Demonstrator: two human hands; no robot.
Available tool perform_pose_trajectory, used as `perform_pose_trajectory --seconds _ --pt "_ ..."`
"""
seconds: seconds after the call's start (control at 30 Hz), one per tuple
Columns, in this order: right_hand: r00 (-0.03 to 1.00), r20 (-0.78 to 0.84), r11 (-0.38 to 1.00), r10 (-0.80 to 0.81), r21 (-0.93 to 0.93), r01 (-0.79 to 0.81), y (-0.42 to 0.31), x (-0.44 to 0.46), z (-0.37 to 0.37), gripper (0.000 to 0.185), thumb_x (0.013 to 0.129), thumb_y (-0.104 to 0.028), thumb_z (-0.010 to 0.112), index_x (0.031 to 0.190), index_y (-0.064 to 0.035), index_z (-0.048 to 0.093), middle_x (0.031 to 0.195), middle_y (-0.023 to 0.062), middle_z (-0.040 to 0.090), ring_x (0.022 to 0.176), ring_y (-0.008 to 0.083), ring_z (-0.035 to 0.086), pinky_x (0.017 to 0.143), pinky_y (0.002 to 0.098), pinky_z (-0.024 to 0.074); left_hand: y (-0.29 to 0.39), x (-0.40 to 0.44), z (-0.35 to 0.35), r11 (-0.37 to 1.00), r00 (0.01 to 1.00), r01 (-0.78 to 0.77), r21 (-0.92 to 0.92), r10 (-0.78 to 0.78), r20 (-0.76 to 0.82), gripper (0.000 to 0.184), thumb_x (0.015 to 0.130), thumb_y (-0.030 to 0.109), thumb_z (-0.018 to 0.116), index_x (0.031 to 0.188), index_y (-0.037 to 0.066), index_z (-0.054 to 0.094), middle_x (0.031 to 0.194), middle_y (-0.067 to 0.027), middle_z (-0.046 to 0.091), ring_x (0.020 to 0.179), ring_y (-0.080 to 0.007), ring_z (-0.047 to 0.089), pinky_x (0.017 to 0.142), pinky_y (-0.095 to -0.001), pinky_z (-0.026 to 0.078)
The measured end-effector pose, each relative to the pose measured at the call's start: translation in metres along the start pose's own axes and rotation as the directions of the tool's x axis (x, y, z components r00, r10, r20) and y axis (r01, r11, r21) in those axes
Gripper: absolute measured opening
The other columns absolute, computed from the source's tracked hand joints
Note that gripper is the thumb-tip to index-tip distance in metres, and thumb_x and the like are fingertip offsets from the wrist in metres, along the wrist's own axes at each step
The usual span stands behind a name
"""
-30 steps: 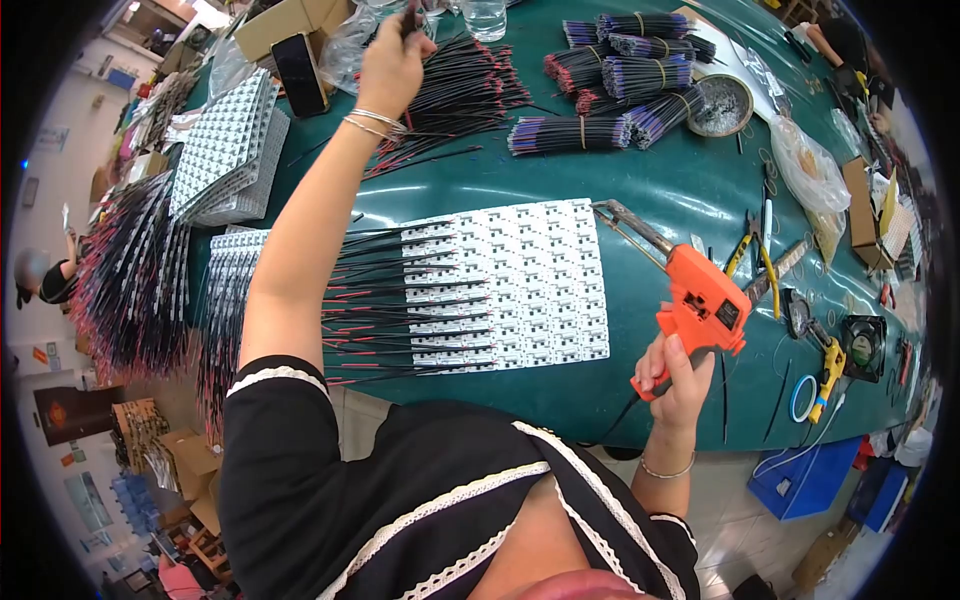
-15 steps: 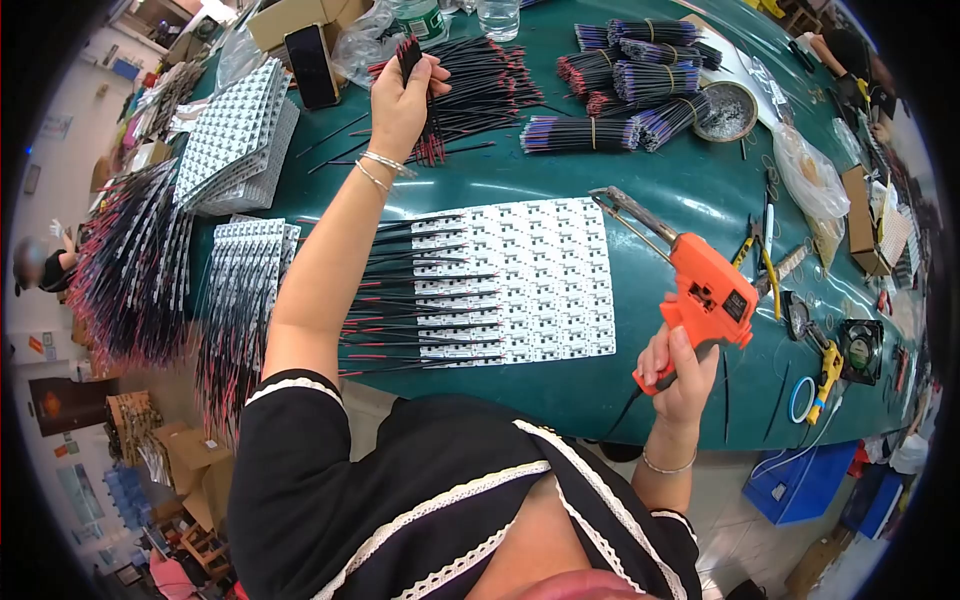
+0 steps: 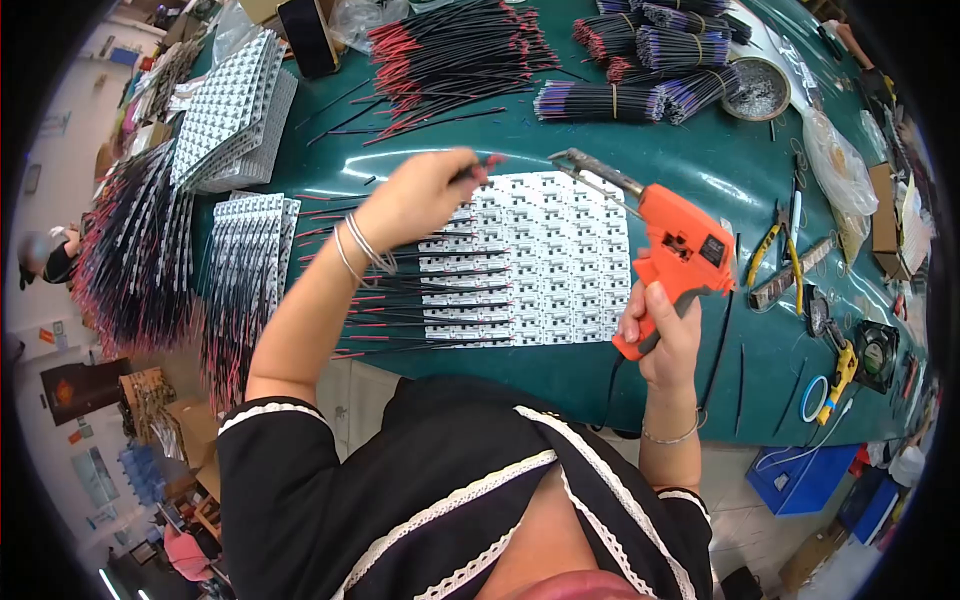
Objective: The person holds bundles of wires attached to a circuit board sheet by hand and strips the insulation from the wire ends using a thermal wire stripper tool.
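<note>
My left hand (image 3: 425, 192) is closed around a few red-tipped black wires (image 3: 487, 168), over the upper left part of a white circuit board panel (image 3: 570, 265). Rows of black wires with red ends lie across the panel's left half and stick out past its left edge. In my right hand (image 3: 668, 335) is an orange soldering gun (image 3: 688, 240), gripped by its handle. Its metal tip points up and left, above the panel's top edge, close to the wires in my left hand. Whether the tip touches anything I cannot tell.
Behind the panel lies a loose pile of wires (image 3: 450, 60). Banded wire bundles (image 3: 600, 100) and a round dish (image 3: 757, 90) are at the back right. Stacked panels (image 3: 225, 120) and wired panels (image 3: 245, 250) stand left. Pliers (image 3: 768, 250) and a small fan (image 3: 876, 355) lie right.
My left hand has come from the wire pile down toward the panel with a few wires. The soldering gun has shifted slightly left and up in my right hand.
</note>
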State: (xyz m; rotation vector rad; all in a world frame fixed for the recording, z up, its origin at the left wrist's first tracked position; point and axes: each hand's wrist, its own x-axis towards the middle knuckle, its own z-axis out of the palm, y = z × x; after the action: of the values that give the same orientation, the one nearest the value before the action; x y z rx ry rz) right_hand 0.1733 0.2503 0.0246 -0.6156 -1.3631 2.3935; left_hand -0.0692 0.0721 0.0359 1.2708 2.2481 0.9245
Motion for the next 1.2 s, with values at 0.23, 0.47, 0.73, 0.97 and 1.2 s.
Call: perform_pose_trajectory --seconds 0.23,0.47,0.73,0.97,1.2 --pt "0.996 0.022 0.995 0.084 -0.051 -0.083 0.021 -0.017 0.001 0.022 0.085 -0.012 0.057 0.098 0.0043 0.05 0.055 0.002 0.048 0.039 0.0084 0.045 0.037 0.0215 0.0365 0.006 -0.02 0.031 0.977 0.975 0.212 -0.016 -0.213 -0.071 0.017 0.072 0.009 0.066 0.082 -0.003 0.059 0.066 -0.0124 0.058 0.057 -0.0163 0.05 0.058 -0.0284 0.042" --pt "0.996 0.007 0.981 0.087 -0.173 -0.085 0.031 -0.032 0.003 0.032 0.086 -0.019 0.056 0.103 0.0065 0.047 0.055 0.0025 0.045 0.038 0.0085 0.042 0.036 0.0218 0.0356 0.002 -0.024 0.041 0.962 0.96 0.273 0.005 -0.271 -0.075 0.019 0.068 0.01 0.068 0.081 -0.002 0.061 0.068 -0.0134 0.06 0.058 -0.0211 0.056 0.06 -0.0289 0.044" --pt "0.993 -0.014 0.97 0.118 -0.213 -0.118 0.032 -0.038 0.007 0.032 0.086 -0.019 0.056 0.099 0.0079 0.047 0.053 0.0025 0.045 0.039 0.0087 0.043 0.035 0.0215 0.0361 0.002 -0.026 0.044 0.959 0.959 0.281 0.042 -0.278 -0.061 0.021 0.065 0.01 0.069 0.082 -0.001 0.062 0.072 -0.0146 0.061 0.063 -0.0279 0.059 0.061 -0.0304 0.045" --pt "0.991 -0.02 0.965 0.132 -0.227 -0.133 0.032 -0.038 0.009 0.027 0.087 -0.018 0.056 0.097 0.0059 0.047 0.05 0.0024 0.045 0.039 0.0086 0.044 0.037 0.0216 0.0364 0.001 -0.026 0.045 0.96 0.96 0.278 0.046 -0.275 -0.053 0.021 0.064 0.01 0.069 0.082 -0.001 0.062 0.071 -0.0148 0.061 0.063 -0.0279 0.059 0.061 -0.0311 0.045" --pt "0.992 -0.015 0.961 0.125 -0.245 -0.125 0.034 -0.037 0.009 0.023 0.087 -0.017 0.056 0.093 0.003 0.047 0.051 0.0022 0.045 0.039 0.0085 0.044 0.036 0.0218 0.0365 0.0 -0.026 0.047 0.959 0.961 0.273 0.071 -0.268 -0.073 0.02 0.064 0.01 0.069 0.08 0.0 0.062 0.069 -0.0142 0.061 0.061 -0.028 0.058 0.059 -0.0315 0.045"
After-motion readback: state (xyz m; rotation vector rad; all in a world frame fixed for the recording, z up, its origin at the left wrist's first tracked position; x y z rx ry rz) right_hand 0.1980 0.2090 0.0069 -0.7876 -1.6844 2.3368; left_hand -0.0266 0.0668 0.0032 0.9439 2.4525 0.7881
